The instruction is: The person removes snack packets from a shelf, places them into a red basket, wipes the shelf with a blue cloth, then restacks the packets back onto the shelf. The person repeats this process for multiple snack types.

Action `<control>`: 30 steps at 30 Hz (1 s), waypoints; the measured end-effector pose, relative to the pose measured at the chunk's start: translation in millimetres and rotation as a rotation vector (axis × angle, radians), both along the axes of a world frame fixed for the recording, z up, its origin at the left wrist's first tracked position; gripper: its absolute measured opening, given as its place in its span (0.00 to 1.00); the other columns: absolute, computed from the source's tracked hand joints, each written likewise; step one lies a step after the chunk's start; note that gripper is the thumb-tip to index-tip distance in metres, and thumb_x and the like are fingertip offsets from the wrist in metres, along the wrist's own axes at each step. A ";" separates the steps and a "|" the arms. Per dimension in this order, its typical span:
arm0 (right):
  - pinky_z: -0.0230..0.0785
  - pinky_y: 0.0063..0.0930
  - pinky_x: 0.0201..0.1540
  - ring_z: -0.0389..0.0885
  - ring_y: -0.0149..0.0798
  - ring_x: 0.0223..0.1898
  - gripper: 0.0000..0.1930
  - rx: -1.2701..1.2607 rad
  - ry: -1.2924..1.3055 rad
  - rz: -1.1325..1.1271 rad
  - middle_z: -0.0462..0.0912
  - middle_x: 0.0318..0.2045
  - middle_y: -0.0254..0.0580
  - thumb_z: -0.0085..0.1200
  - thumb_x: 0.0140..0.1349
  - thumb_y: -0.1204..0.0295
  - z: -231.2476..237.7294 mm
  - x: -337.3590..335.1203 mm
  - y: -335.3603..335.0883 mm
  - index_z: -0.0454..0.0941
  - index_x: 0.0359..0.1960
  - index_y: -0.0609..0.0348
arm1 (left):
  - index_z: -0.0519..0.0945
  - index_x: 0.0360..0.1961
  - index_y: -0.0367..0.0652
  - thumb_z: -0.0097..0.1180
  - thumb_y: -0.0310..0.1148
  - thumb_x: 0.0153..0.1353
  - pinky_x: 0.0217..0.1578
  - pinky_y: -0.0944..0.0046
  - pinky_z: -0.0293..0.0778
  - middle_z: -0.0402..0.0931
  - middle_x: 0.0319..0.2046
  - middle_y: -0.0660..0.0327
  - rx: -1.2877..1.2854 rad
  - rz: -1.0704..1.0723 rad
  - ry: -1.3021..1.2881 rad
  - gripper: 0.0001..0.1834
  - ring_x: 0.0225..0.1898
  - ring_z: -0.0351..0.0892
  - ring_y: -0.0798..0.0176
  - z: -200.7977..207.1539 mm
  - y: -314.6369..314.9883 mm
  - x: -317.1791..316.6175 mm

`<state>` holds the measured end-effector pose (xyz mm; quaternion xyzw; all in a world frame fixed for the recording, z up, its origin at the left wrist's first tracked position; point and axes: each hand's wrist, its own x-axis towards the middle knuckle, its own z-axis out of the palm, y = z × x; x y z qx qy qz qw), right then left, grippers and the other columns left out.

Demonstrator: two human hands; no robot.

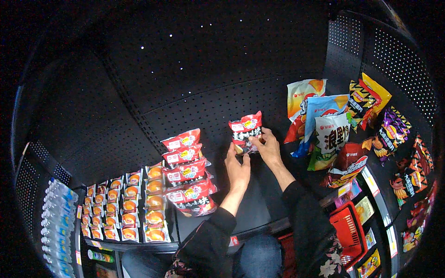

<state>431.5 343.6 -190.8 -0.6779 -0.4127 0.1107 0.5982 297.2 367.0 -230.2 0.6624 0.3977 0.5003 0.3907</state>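
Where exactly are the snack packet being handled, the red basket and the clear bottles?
Red-and-black snack packet (243, 133), head view: middle of its printed front.
Red basket (346, 230), head view: its slotted wall.
Clear bottles (57, 222), head view: bottle bodies, mid-group.

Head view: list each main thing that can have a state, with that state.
Single red bag: upright, held
Left hand: fingers at the bag's lower edge, grip unclear
Right hand: fingers gripping the bag's side
Red bag row: one behind another
Wrapped buns: in rows
Chip bags: overlapping
Bottles: in rows
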 end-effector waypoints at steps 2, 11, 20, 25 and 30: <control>0.80 0.36 0.43 0.90 0.43 0.38 0.31 0.026 -0.021 -0.001 0.91 0.39 0.49 0.73 0.63 0.62 0.0 -0.6 2.0 0.76 0.62 0.67 | 0.65 0.75 0.31 0.64 0.28 0.66 0.71 0.50 0.66 0.73 0.67 0.39 0.009 -0.001 -0.020 0.38 0.68 0.73 0.41 0.5 0.1 0.8; 0.81 0.37 0.44 0.91 0.43 0.39 0.33 0.042 -0.026 -0.021 0.91 0.40 0.51 0.74 0.61 0.66 -1.3 -2.1 3.1 0.74 0.64 0.69 | 0.64 0.75 0.30 0.63 0.27 0.66 0.72 0.53 0.65 0.69 0.70 0.39 -0.014 -0.033 -0.042 0.38 0.72 0.70 0.42 2.2 1.7 -0.2; 0.76 0.38 0.62 0.86 0.48 0.59 0.36 -0.029 -0.041 0.000 0.85 0.60 0.59 0.71 0.65 0.65 -4.0 8.6 -7.5 0.71 0.70 0.67 | 0.62 0.76 0.31 0.63 0.30 0.67 0.76 0.50 0.59 0.66 0.72 0.38 0.051 -0.034 0.069 0.39 0.75 0.64 0.39 10.0 -19.5 -4.8; 0.77 0.37 0.61 0.85 0.42 0.60 0.27 0.032 0.052 0.039 0.85 0.59 0.51 0.66 0.70 0.69 8.9 -1.5 -59.4 0.74 0.68 0.64 | 0.70 0.70 0.32 0.62 0.31 0.68 0.70 0.49 0.68 0.72 0.67 0.40 0.033 -0.157 0.051 0.31 0.69 0.72 0.40 37.5 -87.8 -26.9; 0.82 0.29 0.51 0.85 0.35 0.55 0.18 0.152 0.099 0.226 0.85 0.56 0.46 0.55 0.78 0.72 18.3 -9.8 -194.2 0.76 0.66 0.61 | 0.78 0.63 0.37 0.60 0.21 0.68 0.57 0.60 0.79 0.81 0.58 0.51 0.096 -0.541 0.059 0.22 0.57 0.84 0.58 67.1 -181.0 -78.4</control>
